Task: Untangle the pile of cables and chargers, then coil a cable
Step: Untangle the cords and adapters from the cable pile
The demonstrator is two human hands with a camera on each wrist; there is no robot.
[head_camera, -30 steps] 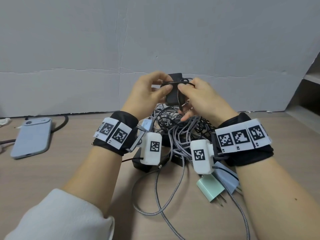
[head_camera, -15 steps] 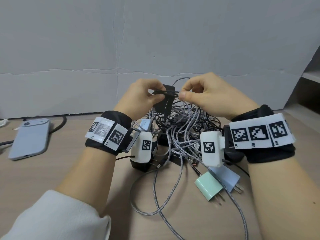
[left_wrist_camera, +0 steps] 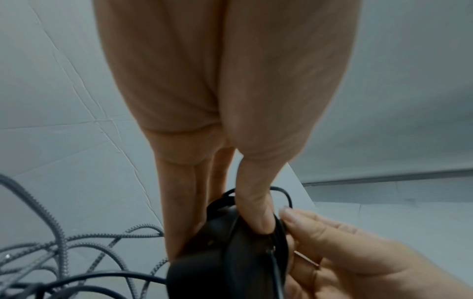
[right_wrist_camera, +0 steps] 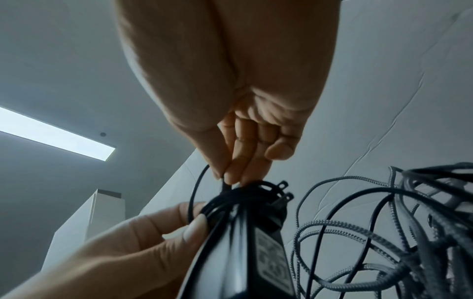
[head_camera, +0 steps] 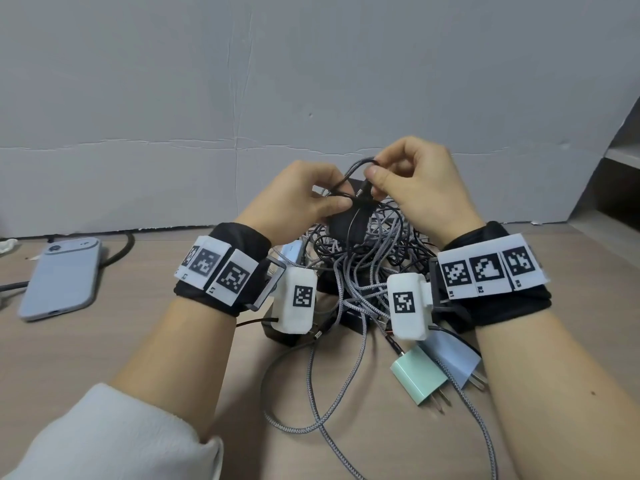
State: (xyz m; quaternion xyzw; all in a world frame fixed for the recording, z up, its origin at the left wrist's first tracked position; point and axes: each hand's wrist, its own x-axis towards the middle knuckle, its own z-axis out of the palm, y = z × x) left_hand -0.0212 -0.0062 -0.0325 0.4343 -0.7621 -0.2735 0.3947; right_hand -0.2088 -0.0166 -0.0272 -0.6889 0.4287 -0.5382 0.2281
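Phone (head_camera: 59,277) lies left of pile (head_camera: 360,271); mint charger (head_camera: 417,377) nearer.

This looks like a plain indoor room, a home or small office corner; which one cannot be told. A wood-grain desk (head_camera: 86,348) stands against a wall covered in creased grey-white sheet (head_camera: 207,98). A phone (head_camera: 59,278) lies near the desk's left edge, and chargers (head_camera: 419,379) and cables (head_camera: 353,282) are piled mid-desk. At the right edge is a grey shelf (head_camera: 620,157). The right wrist view shows a long ceiling light (right_wrist_camera: 51,135).
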